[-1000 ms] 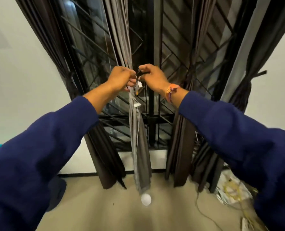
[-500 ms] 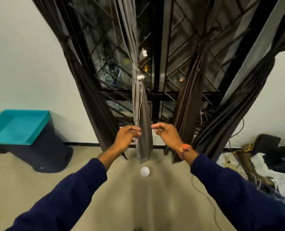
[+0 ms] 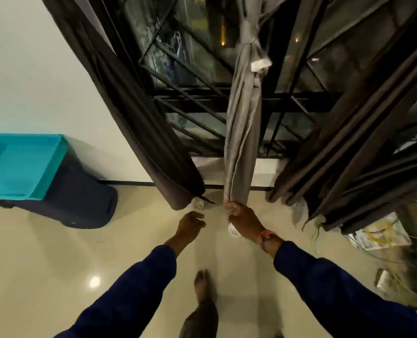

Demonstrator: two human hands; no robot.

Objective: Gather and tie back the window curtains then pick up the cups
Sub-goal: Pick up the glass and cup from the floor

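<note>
The grey curtain [image 3: 241, 132] hangs in the middle of the window, bound by a tie [image 3: 248, 46] high up. My right hand [image 3: 244, 220] is at its lower end, fingers curled round the hem. A white cup [image 3: 233, 231] on the floor shows partly under that hand. My left hand [image 3: 190, 226] hovers beside it, fingers curled, holding nothing. A clear cup [image 3: 198, 204] lies by the foot of the left dark curtain [image 3: 139, 113]. Another clear cup [image 3: 298, 211] lies at the foot of the right dark curtains [image 3: 348, 142].
A dark bin with a teal lid [image 3: 19, 164] stands against the wall at left. Cables, papers and clutter [image 3: 383, 235] cover the floor at right. My foot [image 3: 202, 284] is on the beige floor below the hands. The barred window [image 3: 202, 93] is behind the curtains.
Both hands dropped from the tie down to floor level and the view tilted downward. The right hand now holds the grey curtain's hem above the white cup.
</note>
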